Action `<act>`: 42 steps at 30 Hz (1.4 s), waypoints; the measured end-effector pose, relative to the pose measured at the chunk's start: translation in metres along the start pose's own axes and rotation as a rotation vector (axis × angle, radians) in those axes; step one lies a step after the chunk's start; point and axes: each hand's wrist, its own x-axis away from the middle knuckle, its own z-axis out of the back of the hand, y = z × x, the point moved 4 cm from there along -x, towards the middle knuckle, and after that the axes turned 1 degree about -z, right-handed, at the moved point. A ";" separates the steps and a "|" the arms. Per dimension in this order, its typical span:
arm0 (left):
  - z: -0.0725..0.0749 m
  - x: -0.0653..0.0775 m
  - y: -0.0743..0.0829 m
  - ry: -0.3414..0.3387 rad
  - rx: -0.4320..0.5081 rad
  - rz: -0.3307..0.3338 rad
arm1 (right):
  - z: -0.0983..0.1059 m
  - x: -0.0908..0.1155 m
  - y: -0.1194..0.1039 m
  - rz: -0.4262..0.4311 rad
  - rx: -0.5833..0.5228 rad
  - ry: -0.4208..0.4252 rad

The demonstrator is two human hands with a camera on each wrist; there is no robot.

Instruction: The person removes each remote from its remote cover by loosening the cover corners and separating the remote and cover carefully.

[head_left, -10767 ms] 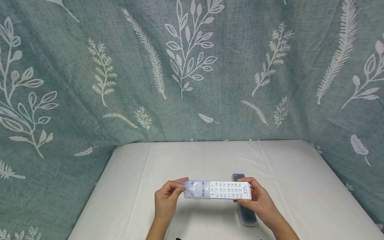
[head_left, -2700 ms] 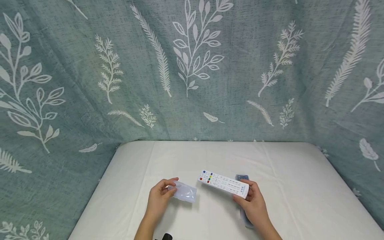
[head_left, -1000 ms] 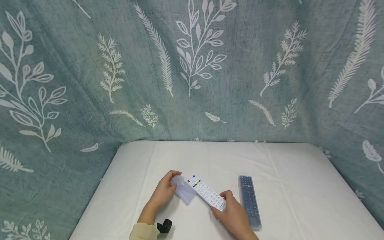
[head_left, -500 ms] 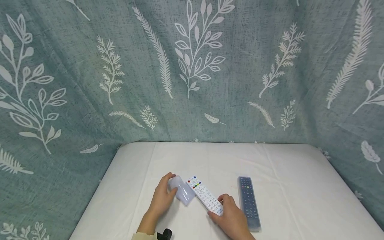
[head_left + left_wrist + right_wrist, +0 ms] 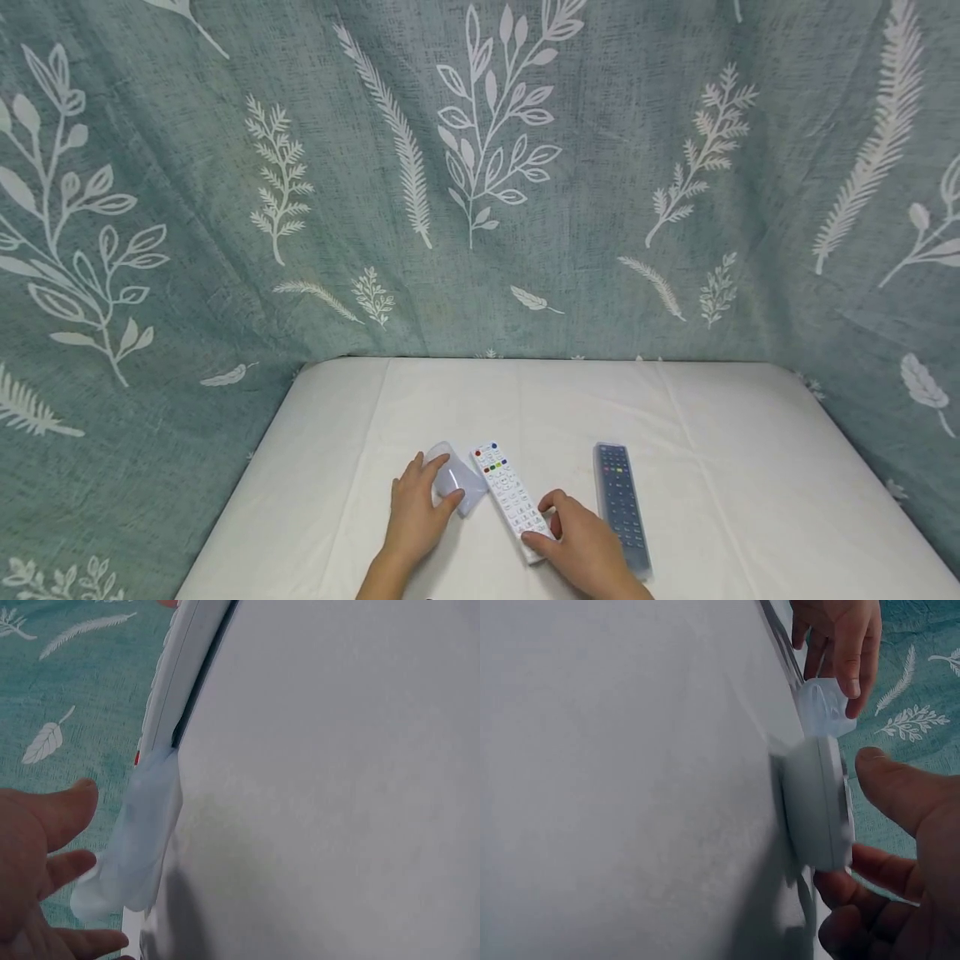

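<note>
I see rows of keys [image 5: 512, 497] on the white remote [image 5: 501, 479], their legends too small for me to read. A red and a blue key mark its far end, with a short row of coloured ones just below. The dark remote [image 5: 621, 504] has colour-marked keys too, and its lettering is equally illegible from here.

That dark one lies inside a clear cover [image 5: 640, 563], which runs past its near end. The sleeve [image 5: 463, 479], thin, translucent and glossy, lies near the middle of the table [image 5: 712, 467], its corner meeting the white remote's left edge.

The white remote is a slim, bare bar slanting between the two hands; whether its near end rests fully on the cloth, I cannot tell. The right hand [image 5: 588, 542] is at that end, fingers loosely bent by its side; my right wrist view shows the thumb lifted off its face. The left hand [image 5: 420, 510] has its fingers spread around the sleeve, thumb and fingertips apart; I cannot tell if they touch it.

White cloth covers the table, and behind it hangs a woven-looking green-blue curtain [image 5: 345, 208] printed with pale leaves.
</note>
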 end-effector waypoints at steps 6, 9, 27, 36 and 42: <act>-0.006 0.003 0.002 0.015 -0.082 0.045 | 0.003 -0.006 -0.002 0.067 -0.011 -0.001; -0.008 0.003 0.003 0.021 -0.097 0.048 | 0.005 -0.011 -0.004 0.109 0.010 0.045; -0.006 -0.003 -0.001 -0.128 -0.054 -0.007 | -0.003 -0.024 -0.007 0.336 0.081 -0.131; 0.004 -0.014 -0.007 -0.283 -0.067 -0.084 | -0.011 -0.022 -0.017 0.304 0.128 -0.009; 0.008 -0.025 -0.007 -0.382 -0.054 -0.167 | -0.019 -0.024 -0.020 0.264 0.178 0.016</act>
